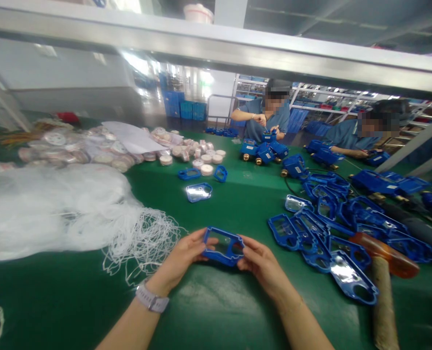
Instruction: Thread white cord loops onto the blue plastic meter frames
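Observation:
Between both hands I hold a blue plastic frame [219, 257] with a large window and a smaller round hole at its right end. My left hand [186, 253] grips its left end, and a strap watch is on that wrist. My right hand [257, 262] closes on the right end, thumb and fingers on the rim. The frame is raised over the green table [216, 311] and tilted toward me. Beyond it lies another blue frame [198, 192] with a shiny clear pane. Left of my hands, a tangle of thin white cords [150, 238] spreads out.
To the right are a pile of blue frames [310, 233] and a mallet [383, 255] with an orange head. White rolls [206, 169] and a plastic bag [55, 209] sit left. Two co-workers handle blue housings [267, 151] across the table. A metal beam [216, 43] crosses above.

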A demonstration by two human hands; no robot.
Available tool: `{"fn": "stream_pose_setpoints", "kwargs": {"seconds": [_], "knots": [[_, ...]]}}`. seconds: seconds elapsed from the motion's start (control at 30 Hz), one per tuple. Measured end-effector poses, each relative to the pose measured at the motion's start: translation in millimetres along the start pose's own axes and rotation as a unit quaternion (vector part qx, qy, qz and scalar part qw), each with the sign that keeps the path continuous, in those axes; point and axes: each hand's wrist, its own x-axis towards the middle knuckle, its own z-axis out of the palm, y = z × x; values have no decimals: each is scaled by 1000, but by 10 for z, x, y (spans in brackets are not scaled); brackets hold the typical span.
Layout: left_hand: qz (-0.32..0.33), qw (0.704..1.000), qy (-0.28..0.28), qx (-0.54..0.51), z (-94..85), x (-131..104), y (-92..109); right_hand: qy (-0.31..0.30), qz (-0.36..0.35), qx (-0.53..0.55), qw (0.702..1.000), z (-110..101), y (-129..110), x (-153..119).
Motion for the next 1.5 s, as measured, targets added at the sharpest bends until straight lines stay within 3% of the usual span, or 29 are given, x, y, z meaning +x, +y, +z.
{"fn": "stream_pose_setpoints", "kwargs": {"seconds": [0.17, 0.37, 0.73, 1.3, 1.5], "knots": [[-10, 999, 6, -34, 21, -10, 0, -34, -7, 43, 998, -17, -36, -11], [-20, 996, -17, -89, 39, -26, 36, -25, -7, 55, 998, -34, -17, 4], [8, 999, -26, 27, 40, -5, -13, -5, -10, 49, 999, -24, -47, -3], [36, 997, -13, 74, 42, -21, -22, 18, -10, 38, 999, -11, -51, 1], [47, 998, -1, 30, 82, -24, -45, 21, 3, 62, 998, 0, -52, -6]]}}
